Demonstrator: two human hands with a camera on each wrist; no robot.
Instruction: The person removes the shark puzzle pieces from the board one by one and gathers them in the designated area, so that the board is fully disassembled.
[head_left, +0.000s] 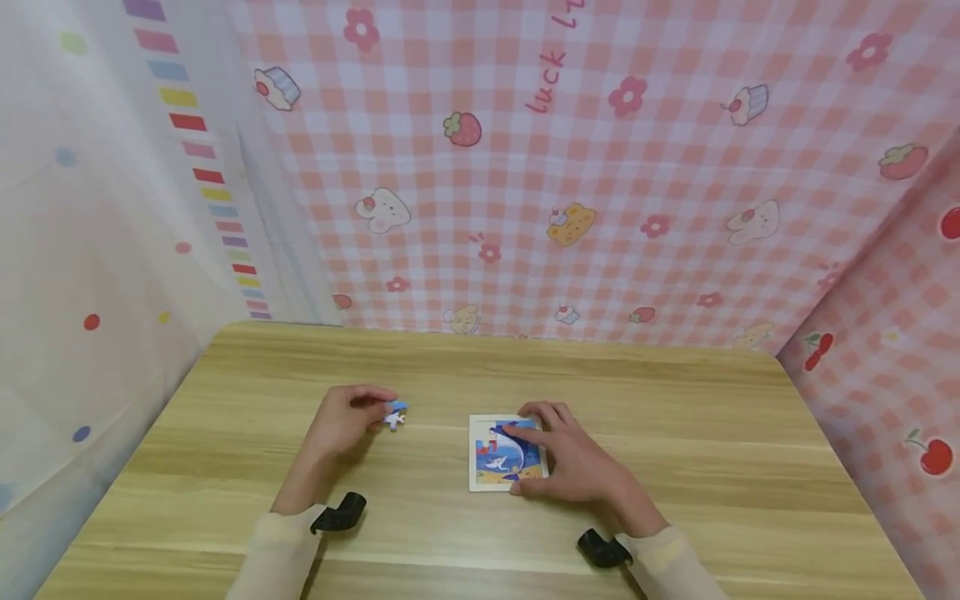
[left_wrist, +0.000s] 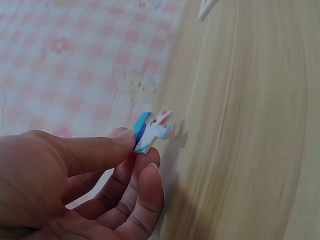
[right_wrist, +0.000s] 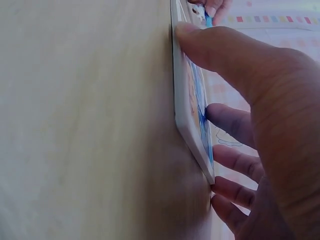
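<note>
Between thumb and index finger, the left hand (head_left: pixel 347 422) pinches a small puzzle piece (head_left: pixel 394 417) printed in blue and white, above the table on the left. The left wrist view shows this puzzle piece (left_wrist: pixel 150 132) held by one edge, with a bit of red at its tip. The right hand (head_left: pixel 583 463) spans a square jigsaw puzzle (head_left: pixel 495 463) with a white frame, lying flat. Its thumb presses the near edge; its index finger lies over the sea picture and other fingers reach the far edge. A pale patch shows at the picture's upper left. The palm hides the right side.
The puzzle lies on a wood-grain table (head_left: pixel 420 533). Behind it hangs a pink checked cloth (head_left: pixel 510 183), with a white dotted cloth (head_left: pixel 97 250) at left. A black wrist mount (head_left: pixel 339 512) sits on the left sleeve and another black mount (head_left: pixel 602 550) on the right.
</note>
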